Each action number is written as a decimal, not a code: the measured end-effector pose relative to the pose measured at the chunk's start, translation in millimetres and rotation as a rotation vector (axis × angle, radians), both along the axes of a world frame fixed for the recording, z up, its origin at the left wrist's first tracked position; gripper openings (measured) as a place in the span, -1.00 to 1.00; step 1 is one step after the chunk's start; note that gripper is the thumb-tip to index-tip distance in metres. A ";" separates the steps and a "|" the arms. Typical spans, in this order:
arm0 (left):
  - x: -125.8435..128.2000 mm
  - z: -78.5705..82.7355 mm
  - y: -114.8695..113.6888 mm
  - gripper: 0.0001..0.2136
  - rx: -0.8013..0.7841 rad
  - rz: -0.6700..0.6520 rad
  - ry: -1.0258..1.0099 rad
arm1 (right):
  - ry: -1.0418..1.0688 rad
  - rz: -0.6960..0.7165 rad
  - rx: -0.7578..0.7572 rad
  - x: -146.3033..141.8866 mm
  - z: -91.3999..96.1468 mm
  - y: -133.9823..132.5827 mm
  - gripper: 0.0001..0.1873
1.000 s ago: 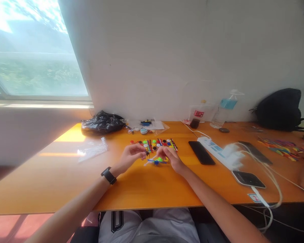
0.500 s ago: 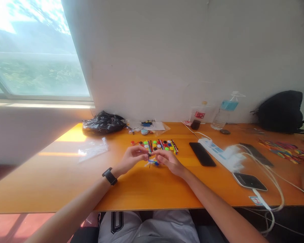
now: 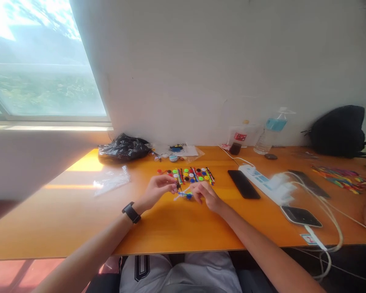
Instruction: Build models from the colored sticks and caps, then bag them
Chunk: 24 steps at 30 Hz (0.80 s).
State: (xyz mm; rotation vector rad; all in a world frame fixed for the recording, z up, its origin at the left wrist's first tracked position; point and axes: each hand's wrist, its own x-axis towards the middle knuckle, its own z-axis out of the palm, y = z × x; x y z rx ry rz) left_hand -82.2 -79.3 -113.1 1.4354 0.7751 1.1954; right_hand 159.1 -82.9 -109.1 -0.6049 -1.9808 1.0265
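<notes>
My left hand [image 3: 161, 190], with a black watch on the wrist, pinches a small thin black strip [image 3: 179, 186] between thumb and finger. Close by on the right, my right hand [image 3: 206, 196] has its fingers curled over the tabletop; what they hold, if anything, is hidden. Below and between the hands lies a small blue and white piece [image 3: 187, 195] with thin arms. Just beyond the fingers, round coloured discs [image 3: 186, 176] in red, green, yellow, white, blue and black lie in rows, with bundles of thin coloured strips [image 3: 211, 176] between them.
A black plastic bag [image 3: 123, 147] and a clear bag [image 3: 114, 181] lie at left. On the right are a black phone [image 3: 243, 184], a white power strip [image 3: 259, 183] with cables, a charging phone [image 3: 301, 216], a bottle [image 3: 262, 142], a black backpack [image 3: 338, 132] and coloured strips [image 3: 341, 178].
My right hand has moved slightly away to the right from the left one, its fingers curling more. The black strip, which hung upright between both hands, now tilts at my left fingertips.
</notes>
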 end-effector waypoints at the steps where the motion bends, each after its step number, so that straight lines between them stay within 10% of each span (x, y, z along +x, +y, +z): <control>1: -0.1 0.3 0.2 -0.78 0.000 -0.001 0.002 | 0.022 -0.013 -0.008 0.6 0.7 0.5 -0.14; 24: 4.0 0.5 -4.0 -0.67 0.019 -0.056 0.073 | -0.001 -0.136 -0.129 -8.1 -5.4 3.1 -0.60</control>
